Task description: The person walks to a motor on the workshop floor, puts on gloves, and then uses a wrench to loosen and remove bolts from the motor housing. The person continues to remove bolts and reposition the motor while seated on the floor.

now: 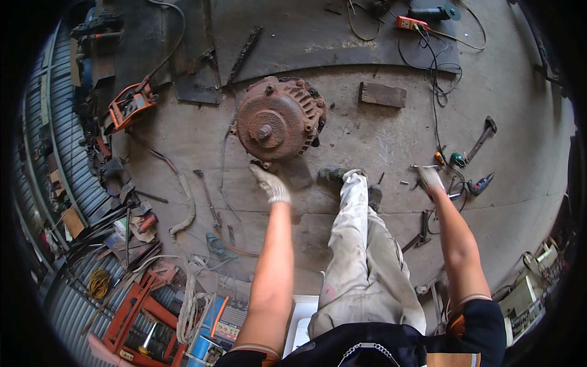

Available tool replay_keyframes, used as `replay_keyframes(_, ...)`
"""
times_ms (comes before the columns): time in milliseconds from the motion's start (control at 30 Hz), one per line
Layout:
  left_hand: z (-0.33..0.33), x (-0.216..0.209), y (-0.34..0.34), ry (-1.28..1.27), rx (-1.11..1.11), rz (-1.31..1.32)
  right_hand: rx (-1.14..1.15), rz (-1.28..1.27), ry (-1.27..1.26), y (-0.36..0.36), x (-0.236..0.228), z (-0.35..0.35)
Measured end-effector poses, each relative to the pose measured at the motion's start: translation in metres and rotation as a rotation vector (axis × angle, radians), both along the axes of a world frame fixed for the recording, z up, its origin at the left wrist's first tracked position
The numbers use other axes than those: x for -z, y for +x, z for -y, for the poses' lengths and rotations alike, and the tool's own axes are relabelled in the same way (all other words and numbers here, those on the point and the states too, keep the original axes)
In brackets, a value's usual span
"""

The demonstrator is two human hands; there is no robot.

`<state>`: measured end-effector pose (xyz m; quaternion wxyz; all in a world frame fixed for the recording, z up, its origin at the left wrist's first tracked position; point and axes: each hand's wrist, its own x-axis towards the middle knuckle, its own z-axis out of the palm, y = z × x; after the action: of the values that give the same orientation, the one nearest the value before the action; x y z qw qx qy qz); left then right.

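A rusty, round electric motor (266,125) with a finned side and a central shaft sits on the concrete floor in front of me. My left hand (270,185), in a whitish glove, reaches to the motor's lower edge. Its fingers stretch toward a small lug there, and nothing shows in the palm. Off to the right, my right hand (430,178), also gloved and slightly blurred, is low over the floor among tools. Its fingers close around a slim metal tool (422,166), whose exact kind I cannot make out.
Near my right hand lie a hammer (480,139), a dark power drill (482,183) and cables. A wooden block (383,95) rests beyond my feet. Farther off are a steel plate (342,49) and an angle grinder (434,12). Hoses and an orange metal frame (131,318) crowd the left.
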<state>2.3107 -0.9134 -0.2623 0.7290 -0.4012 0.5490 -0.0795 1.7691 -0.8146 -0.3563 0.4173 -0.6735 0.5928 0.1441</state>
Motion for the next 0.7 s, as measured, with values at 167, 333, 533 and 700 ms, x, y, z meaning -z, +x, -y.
replay_keyframes(167, 0.05, -0.054, 0.01, -1.462, -0.471, -1.506, 0.986, -0.65, 0.567, -0.137, -0.048, -0.25)
replay_keyframes(333, 0.131, -0.04, -0.026, -1.402, -0.372, -1.409, 1.175, -0.433, 0.499, -0.077, -0.056, -0.27)
replay_keyframes(533, 0.121, -0.024, -0.029, -1.624, -0.416, -1.517, 1.017, 0.221, 0.188, 0.155, -0.018, -0.047)
replay_keyframes(700, 0.116, -0.018, -0.025, -1.629, -0.377, -1.511, 1.637, 0.581, 0.152, 0.325, -0.054, 0.176)
